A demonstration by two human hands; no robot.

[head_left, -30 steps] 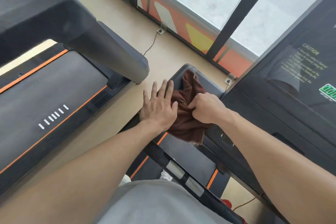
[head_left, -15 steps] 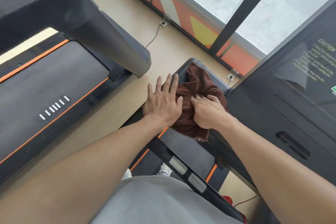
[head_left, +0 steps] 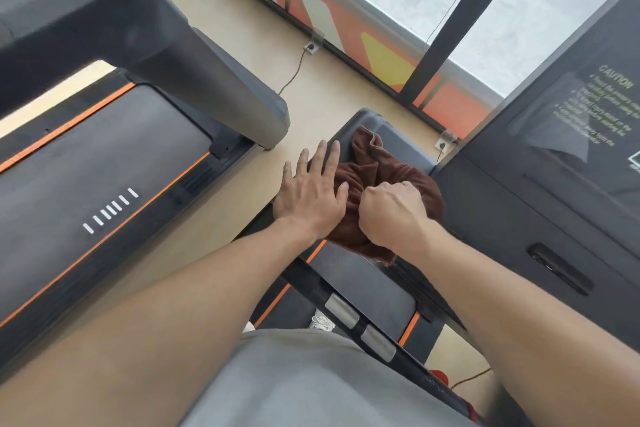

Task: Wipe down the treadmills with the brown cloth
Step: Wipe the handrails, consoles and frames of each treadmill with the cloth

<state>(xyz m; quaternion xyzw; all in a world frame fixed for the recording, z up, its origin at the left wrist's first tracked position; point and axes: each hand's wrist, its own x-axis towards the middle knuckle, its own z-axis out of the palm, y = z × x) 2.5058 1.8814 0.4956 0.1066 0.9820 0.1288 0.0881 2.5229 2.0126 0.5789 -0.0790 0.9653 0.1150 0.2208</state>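
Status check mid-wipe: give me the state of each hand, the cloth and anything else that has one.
Left hand: flat, fingers straight and spread, resting on the cloth's left edge.
Right hand: fist gripping a bunch of the cloth.
Brown cloth: crumpled, lying on the treadmill's front cover.
Front cover: partly under the cloth.
Floor socket: cable plugged in.
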